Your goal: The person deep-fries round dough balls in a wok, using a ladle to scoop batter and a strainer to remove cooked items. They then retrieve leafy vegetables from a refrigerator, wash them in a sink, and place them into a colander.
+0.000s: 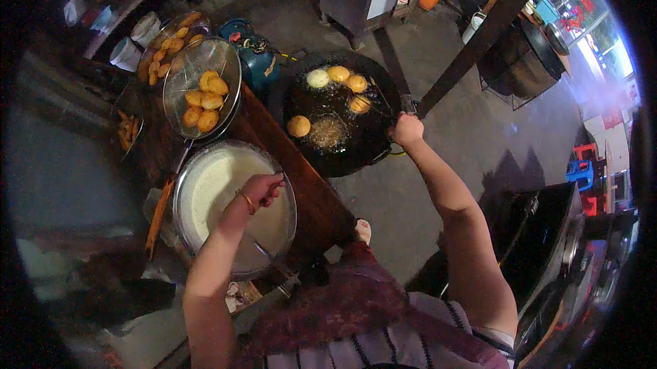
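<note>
My left hand (263, 192), with a bangle at the wrist, hovers over a large metal bowl (292, 215) of pale batter (210, 179). Its fingers are curled, and whether they hold something thin is unclear. A metal utensil handle (272, 256) crosses the bowl's near rim. At the right rim of a black wok (336, 163), my right hand (408, 130) grips a thin dark cooking tool (379, 108) that reaches over the oil. Several round fritters float there: a pale one (317, 78), golden ones such as this fritter (356, 83), and a lone fritter (298, 126) at left. Bubbles (328, 132) froth nearby.
A round wire strainer (177, 76) holds several golden fritters (208, 99) beyond the batter bowl. Behind it lies a tray of longer fried pieces (164, 53). A gas cylinder (251, 61) stands left of the wok. A dark post (472, 35) rises at right, near a large drum (518, 61).
</note>
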`<state>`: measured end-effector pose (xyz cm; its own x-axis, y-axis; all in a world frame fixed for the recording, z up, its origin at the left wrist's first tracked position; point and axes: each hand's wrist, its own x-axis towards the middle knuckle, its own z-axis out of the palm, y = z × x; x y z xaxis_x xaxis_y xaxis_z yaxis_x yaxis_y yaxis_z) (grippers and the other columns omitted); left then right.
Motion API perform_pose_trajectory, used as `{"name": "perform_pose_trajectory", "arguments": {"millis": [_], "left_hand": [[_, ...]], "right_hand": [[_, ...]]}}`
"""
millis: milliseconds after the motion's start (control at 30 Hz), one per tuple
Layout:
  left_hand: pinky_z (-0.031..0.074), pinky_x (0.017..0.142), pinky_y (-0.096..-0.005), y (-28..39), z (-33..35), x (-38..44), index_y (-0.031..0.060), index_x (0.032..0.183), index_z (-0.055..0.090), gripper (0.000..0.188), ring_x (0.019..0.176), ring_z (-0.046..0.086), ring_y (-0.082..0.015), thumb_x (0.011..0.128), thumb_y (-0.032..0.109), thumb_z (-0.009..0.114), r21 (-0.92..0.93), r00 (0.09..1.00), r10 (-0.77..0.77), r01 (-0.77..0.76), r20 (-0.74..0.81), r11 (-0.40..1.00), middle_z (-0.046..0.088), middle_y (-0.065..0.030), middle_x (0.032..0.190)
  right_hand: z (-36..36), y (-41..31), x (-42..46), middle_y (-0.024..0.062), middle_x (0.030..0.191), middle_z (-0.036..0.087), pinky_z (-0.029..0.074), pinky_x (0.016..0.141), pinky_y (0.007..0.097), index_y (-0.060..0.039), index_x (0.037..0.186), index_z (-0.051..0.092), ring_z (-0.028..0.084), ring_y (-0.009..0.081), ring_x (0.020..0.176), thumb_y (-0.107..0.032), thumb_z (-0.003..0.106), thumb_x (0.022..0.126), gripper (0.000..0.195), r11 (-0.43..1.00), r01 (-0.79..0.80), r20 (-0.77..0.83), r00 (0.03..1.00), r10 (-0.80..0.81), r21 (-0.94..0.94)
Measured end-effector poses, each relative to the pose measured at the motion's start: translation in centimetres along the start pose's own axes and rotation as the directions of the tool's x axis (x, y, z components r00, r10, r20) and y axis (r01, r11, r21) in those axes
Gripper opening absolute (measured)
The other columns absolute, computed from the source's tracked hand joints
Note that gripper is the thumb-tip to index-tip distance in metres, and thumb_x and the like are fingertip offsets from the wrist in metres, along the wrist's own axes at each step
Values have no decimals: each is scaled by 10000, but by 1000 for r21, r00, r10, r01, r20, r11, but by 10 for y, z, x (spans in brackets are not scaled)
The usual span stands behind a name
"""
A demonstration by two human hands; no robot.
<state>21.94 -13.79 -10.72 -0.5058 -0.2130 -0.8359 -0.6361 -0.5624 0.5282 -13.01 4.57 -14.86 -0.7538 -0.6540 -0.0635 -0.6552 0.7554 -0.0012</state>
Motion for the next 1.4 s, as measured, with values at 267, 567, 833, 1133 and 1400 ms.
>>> {"name": "perform_pose_trajectory", "arguments": {"millis": [267, 567, 833, 1133, 1400], "left_hand": [[277, 352, -205, 5, 10, -11, 59, 775, 554, 257, 402, 367, -60, 822, 310, 525, 6, 999, 33, -33, -36, 999, 452, 14, 535], [272, 357, -209, -7, 2, -7, 70, 738, 558, 295, 395, 349, -65, 803, 357, 540, -52, 998, 57, -57, -12, 997, 450, 15, 539], [271, 355, -200, -11, -2, 9, 67, 747, 540, 304, 383, 335, -69, 804, 367, 536, -40, 999, 29, -27, 29, 999, 444, 15, 524], [278, 355, -191, -11, 10, -1, 101, 708, 529, 283, 395, 363, -54, 797, 369, 541, -20, 998, 42, -41, 48, 999, 443, 29, 517], [255, 358, -212, -14, 13, -12, 86, 718, 547, 282, 380, 329, -66, 802, 354, 534, 35, 996, 86, -85, -15, 996, 425, 20, 513]], "right_hand": [[20, -43, 74, 103, 966, 578, 479, 736, 337, -78, 898, 611, 559, 236, 910, -184, 525, 754, 199, 984, 29, 79, 997, -15, -175], [0, -5, 67, 121, 788, 625, 485, 636, 347, -32, 782, 619, 608, 262, 731, -206, 567, 715, 193, 997, -18, 127, 992, 8, 77], [5, 87, -5, 1, 567, 509, 323, 415, 219, -30, 731, 610, 446, 79, 480, -183, 601, 725, 154, 298, -402, 422, 907, -3, 866], [19, 93, -32, 12, 585, 530, 305, 402, 217, -9, 791, 622, 439, 76, 465, -139, 591, 707, 158, 413, -316, 320, 945, 62, 854], [-87, -16, -43, -9, 690, 578, 377, 516, 192, -34, 856, 602, 496, 62, 584, -172, 585, 779, 159, 167, -218, 247, 951, -183, 962]]}}
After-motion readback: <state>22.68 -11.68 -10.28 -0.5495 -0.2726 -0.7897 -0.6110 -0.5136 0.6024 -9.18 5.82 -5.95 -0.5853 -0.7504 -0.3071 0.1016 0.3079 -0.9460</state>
